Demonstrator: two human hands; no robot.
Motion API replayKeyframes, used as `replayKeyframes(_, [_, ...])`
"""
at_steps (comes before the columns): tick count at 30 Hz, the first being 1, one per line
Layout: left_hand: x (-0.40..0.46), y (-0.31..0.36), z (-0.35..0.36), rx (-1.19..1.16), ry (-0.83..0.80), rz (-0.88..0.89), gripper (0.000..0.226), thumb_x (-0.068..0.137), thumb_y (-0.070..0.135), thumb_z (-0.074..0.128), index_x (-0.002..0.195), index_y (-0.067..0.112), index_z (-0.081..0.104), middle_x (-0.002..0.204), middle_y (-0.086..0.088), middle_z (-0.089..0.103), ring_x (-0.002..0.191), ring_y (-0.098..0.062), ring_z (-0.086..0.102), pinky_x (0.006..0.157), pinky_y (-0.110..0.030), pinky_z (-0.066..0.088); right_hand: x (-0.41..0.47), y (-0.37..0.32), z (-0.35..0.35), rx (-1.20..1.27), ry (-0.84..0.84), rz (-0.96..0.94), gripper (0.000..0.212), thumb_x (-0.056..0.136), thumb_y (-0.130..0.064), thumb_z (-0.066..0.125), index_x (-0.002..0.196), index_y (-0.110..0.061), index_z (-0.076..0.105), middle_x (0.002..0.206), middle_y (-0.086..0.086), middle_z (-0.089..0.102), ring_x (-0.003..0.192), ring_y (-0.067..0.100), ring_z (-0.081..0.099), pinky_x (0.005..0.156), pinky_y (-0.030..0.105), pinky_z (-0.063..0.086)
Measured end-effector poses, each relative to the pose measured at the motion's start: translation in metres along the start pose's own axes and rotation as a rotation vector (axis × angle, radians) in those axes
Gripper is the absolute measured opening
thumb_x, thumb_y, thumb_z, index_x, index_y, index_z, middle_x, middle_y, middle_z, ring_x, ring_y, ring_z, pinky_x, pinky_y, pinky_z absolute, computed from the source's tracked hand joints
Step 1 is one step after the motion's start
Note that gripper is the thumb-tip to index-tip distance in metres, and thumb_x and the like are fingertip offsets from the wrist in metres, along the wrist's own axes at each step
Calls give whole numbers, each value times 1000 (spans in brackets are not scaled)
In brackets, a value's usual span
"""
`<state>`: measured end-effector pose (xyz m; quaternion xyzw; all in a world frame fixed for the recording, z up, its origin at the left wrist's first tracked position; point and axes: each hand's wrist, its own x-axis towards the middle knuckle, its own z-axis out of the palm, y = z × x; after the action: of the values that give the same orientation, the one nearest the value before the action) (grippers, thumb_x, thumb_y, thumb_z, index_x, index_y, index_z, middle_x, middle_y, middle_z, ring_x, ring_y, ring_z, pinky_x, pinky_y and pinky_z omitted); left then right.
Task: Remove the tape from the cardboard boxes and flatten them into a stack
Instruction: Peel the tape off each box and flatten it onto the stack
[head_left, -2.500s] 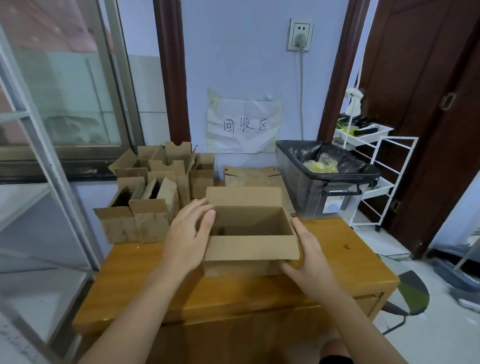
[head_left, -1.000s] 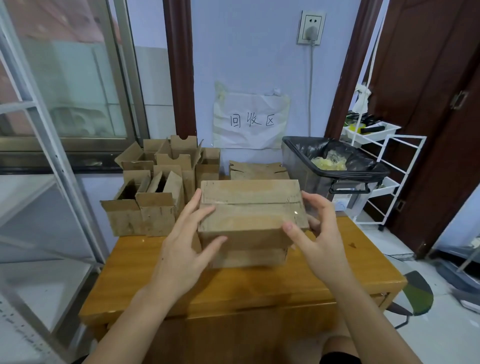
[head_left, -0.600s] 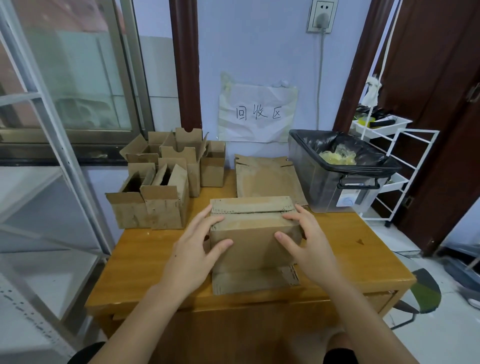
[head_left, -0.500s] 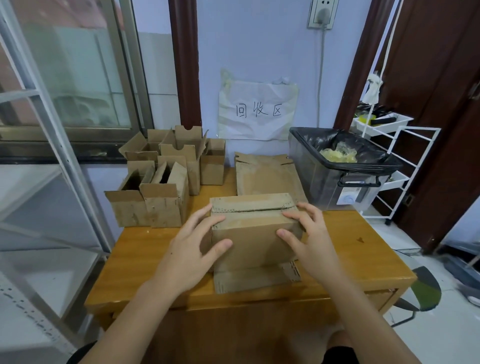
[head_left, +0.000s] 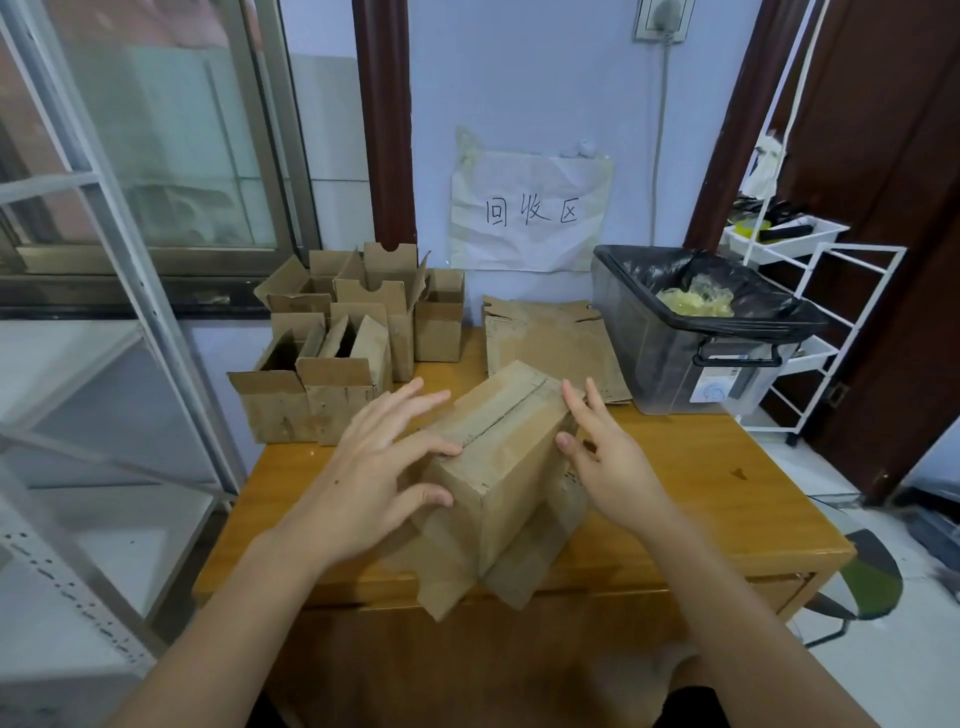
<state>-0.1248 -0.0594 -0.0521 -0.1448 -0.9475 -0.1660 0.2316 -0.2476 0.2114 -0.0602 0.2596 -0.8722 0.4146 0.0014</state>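
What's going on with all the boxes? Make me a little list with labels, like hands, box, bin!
box in hands: cardboard box upside down on the wooden table, turned at an angle, taped seam on top, flaps splayed underneath
left hand: left hand with fingers spread, touching the box's left side
right hand: right hand with fingers straight, against the box's right side
waiting boxes: open small boxes grouped at the table's back left
flat pile: flattened cardboard behind the box
bin: black-lined bin at back right, crumpled tape inside
sign: paper sign on the wall
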Motion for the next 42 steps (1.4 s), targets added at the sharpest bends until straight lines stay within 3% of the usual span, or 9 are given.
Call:
replayKeyframes(3, [-2, 6, 2, -107, -55, -52, 51, 84, 65, 58, 130, 43, 60, 156, 27, 40, 152, 10, 15, 126, -34, 17, -1, -12, 6, -29, -45, -60, 61, 108, -19, 49, 156, -48, 26, 168, -18, -10, 150, 0, 7, 126, 40, 24])
replayKeyframes(5, [-5, 8, 7, -128, -4, -69, 54, 84, 67, 59, 132, 42, 61, 151, 28, 45, 148, 12, 21, 122, -33, 25, -6, -21, 8, -24, -69, -127, 56, 109, -14, 45, 151, -49, 35, 168, -17, -5, 152, 0, 3, 127, 35, 20])
replayKeyframes(10, [-5, 17, 28, -28, 203, -89, 54, 86, 69, 63, 125, 33, 70, 135, 12, 62, 135, -10, 42, 111, -38, 39, -32, -46, 9, -26, -202, -245, 44, 109, -16, 43, 143, -40, 54, 164, -21, 24, 151, -9, 4, 127, 32, 12])
replayKeyframes(12, [-3, 23, 38, 14, 297, -82, 52, 85, 67, 65, 122, 31, 73, 128, 8, 66, 124, -19, 50, 102, -41, 46, -41, -49, 8, 48, -211, -237, 40, 103, -24, 55, 141, -39, 58, 163, -21, 29, 150, -12, 7, 124, 33, 15])
replayKeyframes(15, [-1, 27, 49, 19, 378, -62, 50, 82, 63, 71, 119, 30, 75, 124, 6, 68, 119, -23, 54, 95, -47, 48, -41, -47, 7, 3, -190, -240, 57, 84, -32, 81, 136, -38, 60, 161, -19, 33, 149, -12, 11, 123, 27, 16])
replayKeyframes(19, [-6, 16, 51, -10, 299, -9, 64, 79, 65, 76, 131, 29, 69, 137, 8, 62, 132, -22, 48, 106, -46, 41, -34, -36, 19, -117, -85, -308, 70, 69, -32, 90, 132, -29, 60, 157, -17, 37, 152, -5, 15, 122, 22, 17])
replayKeyframes(27, [-5, 11, 46, 43, 269, 92, 63, 78, 53, 84, 127, 16, 72, 134, -3, 67, 136, -21, 54, 124, -50, 30, -33, -23, 42, -156, 62, -381, 74, 66, -29, 93, 131, -19, 58, 153, -5, 46, 152, 12, 25, 122, 46, 32])
replayKeyframes(35, [-6, 12, 51, 33, 329, 82, 52, 86, 43, 82, 125, 11, 73, 132, -8, 69, 134, -23, 58, 119, -50, 40, -35, -23, 45, -129, 97, -409, 63, 72, -29, 87, 128, -16, 59, 151, 0, 51, 152, 19, 31, 120, 50, 35])
replayKeyframes(42, [-5, 15, 46, -88, 291, 12, 55, 84, 52, 79, 124, 14, 72, 133, -2, 68, 136, -17, 55, 124, -42, 33, -34, -26, 44, -157, 137, -422, 50, 77, -30, 82, 122, -15, 65, 147, 3, 56, 148, 25, 38, 115, 53, 42])
